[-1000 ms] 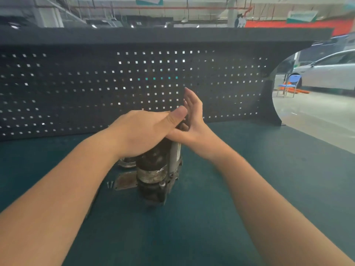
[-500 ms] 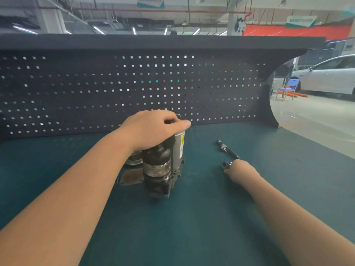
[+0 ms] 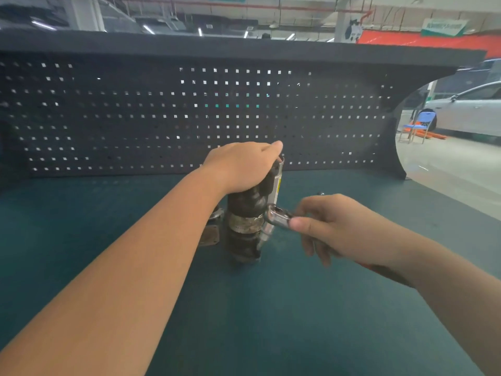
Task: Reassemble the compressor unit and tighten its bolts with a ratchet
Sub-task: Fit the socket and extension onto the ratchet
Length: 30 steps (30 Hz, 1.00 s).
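I see the dark, grimy cylindrical metal compressor unit (image 3: 248, 218) standing upright on the teal-green desk (image 3: 271, 321), in the middle of the view and a little in front of the black perforated back panel (image 3: 162, 118). My left hand (image 3: 241, 166) lies over the top of the unit, palm down, its fingers (image 3: 271, 149) curled over the upper end and gripping it; a pale label strip (image 3: 277, 185) runs down the side of the unit just below them. My right hand (image 3: 333, 226) holds the shiny chrome ratchet (image 3: 279, 218), thumb and fingers pinching its handle, with the round head of the tool against the right side of the unit near a pale worn band around the body. Most of the handle is hidden inside the hand. Just left of the unit, on the desk, lie a rusty flat metal plate (image 3: 210, 236) and, behind it, a round grey metal part (image 3: 217, 213), both partly hidden by my left forearm. Beyond the panel's right edge stand a blue chair (image 3: 418, 124) and a white car (image 3: 471, 109).
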{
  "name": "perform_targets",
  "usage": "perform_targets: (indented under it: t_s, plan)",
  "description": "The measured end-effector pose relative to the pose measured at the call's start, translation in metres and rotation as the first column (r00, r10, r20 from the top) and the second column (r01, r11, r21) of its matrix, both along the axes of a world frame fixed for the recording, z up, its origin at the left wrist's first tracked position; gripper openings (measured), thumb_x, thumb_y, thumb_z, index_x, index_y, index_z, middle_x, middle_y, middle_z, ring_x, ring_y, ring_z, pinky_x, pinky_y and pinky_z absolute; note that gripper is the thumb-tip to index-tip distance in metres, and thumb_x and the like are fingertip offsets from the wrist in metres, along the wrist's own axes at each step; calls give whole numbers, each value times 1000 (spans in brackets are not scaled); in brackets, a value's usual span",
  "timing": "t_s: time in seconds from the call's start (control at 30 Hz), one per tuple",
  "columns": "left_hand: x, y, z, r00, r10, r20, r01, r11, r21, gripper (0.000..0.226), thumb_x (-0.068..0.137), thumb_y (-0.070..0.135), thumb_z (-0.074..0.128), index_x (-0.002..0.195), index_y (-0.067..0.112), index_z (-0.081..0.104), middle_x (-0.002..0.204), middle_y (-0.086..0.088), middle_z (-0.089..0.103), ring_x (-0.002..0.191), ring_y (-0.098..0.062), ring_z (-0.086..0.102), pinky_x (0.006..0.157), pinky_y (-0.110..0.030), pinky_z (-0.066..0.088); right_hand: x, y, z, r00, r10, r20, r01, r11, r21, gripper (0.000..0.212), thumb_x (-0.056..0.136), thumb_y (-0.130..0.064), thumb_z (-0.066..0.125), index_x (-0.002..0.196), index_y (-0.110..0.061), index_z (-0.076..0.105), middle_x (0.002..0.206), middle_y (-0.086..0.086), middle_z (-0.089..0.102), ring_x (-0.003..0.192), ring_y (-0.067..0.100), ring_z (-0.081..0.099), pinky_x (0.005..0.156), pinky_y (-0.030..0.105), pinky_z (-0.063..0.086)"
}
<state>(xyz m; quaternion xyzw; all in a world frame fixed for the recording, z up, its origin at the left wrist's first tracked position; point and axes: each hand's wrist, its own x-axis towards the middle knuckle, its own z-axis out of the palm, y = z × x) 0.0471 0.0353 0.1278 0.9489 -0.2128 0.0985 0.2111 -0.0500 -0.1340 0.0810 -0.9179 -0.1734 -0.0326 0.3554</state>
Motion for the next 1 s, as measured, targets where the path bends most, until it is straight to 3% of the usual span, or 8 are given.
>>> perform_targets:
  t_s: [0.17,0.37,0.5,0.63,0.73,0.83,0.93,1.0]
  plan:
    - [1,0,-1,1000,13,-17,-13,1000,-19,55,98,59,9,111,50,62,130,10,60,122,-22,49,97,-43,33,14,4,-4,974,-118,193,141,984,-113,20,94,-45,53,83,-29,55,55,-8,62,36,5,48,44,12,36]
    - [3,1,-1,999,-12,-38,10,999,-50,57,96,66,7,102,51,63,118,14,61,109,-15,48,86,-36,30,23,4,-4,974,-110,200,153,965,-212,25,91,-53,49,83,-30,55,52,-14,58,42,1,50,50,22,37]
    - [3,1,-2,998,-58,-22,57,996,-70,59,96,67,7,114,52,61,116,20,59,105,-9,46,85,-33,29,30,2,2,983,-81,162,121,959,-254,23,93,-52,49,85,-31,56,55,-23,59,40,0,50,45,13,37]
    - [3,6,-2,980,-200,-6,196,967,-163,54,96,69,14,116,53,62,122,17,65,121,-9,52,103,-37,37,37,-2,17,997,7,77,19,943,-333,22,93,-51,50,87,-31,56,58,-19,61,38,3,49,44,11,38]
    - [2,8,0,972,-234,-8,229,958,-172,60,93,71,15,97,50,71,119,18,67,122,-12,54,108,-44,37,44,-5,25,997,71,30,-53,918,-393,17,96,-48,49,91,-34,57,60,-12,59,50,1,50,54,13,42]
    - [0,6,1,983,-183,3,182,971,-152,67,94,71,12,83,45,73,85,30,68,93,-6,61,95,-40,43,46,-7,28,994,108,3,-97,902,-420,18,98,-46,46,101,-34,59,69,-11,58,59,-4,51,59,9,40]
    - [0,4,0,990,-141,13,142,981,-134,73,92,73,7,79,43,71,101,23,70,105,-9,59,98,-42,40,46,-6,28,993,116,-15,-111,900,-422,32,99,-43,45,121,-26,59,80,-8,61,66,-6,54,61,8,41]
    - [1,3,-1,993,-114,18,115,985,-127,74,91,74,4,79,43,71,103,19,70,106,-11,59,93,-40,40,45,-5,26,993,112,-24,-112,901,-420,35,99,-44,43,128,-27,56,97,-3,66,86,1,60,77,15,47]
